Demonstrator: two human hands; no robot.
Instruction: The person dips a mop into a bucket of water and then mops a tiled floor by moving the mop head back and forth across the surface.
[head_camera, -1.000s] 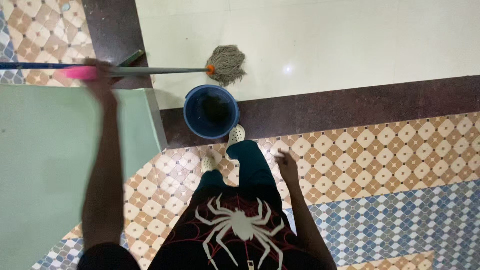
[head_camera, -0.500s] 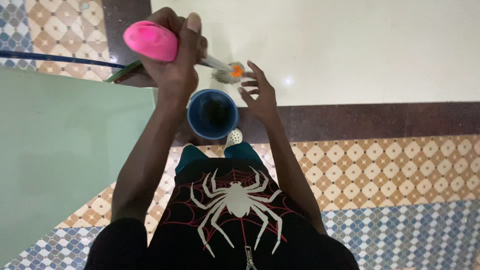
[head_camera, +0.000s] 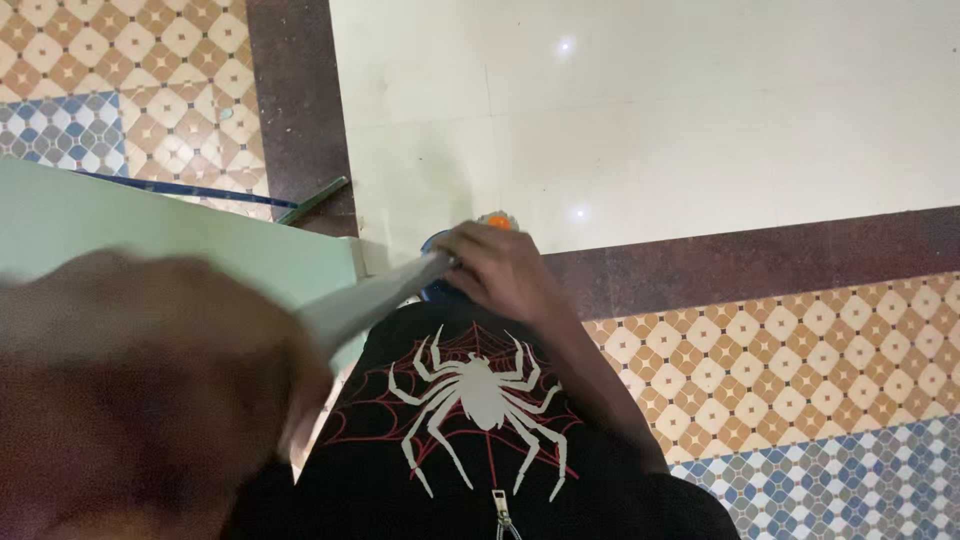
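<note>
Since 0.5 s ago the right hand has closed on the mop handle, where before it hovered with fingers spread beside the mop head; the left arm has swung so near the camera that it is now a brown blur filling the near left corner, and whether the left hand grips anything cannot be told.

Right-hand fingers curl around the lower end of the grey, motion-blurred shaft, knuckles up, wrist bent back toward the body; just past the fingertips an orange collar peeks out, and under the hand a sliver of the blue bucket shows, mostly hidden.

Left of the handle stands a pale green panel, its corner just beside the shaft; a thin blue rod and a green strip lie along its far edge.

Far of the hand spreads cream floor, bounded by a dark brown border running right and another running far; patterned tiles fill the near right.
</note>
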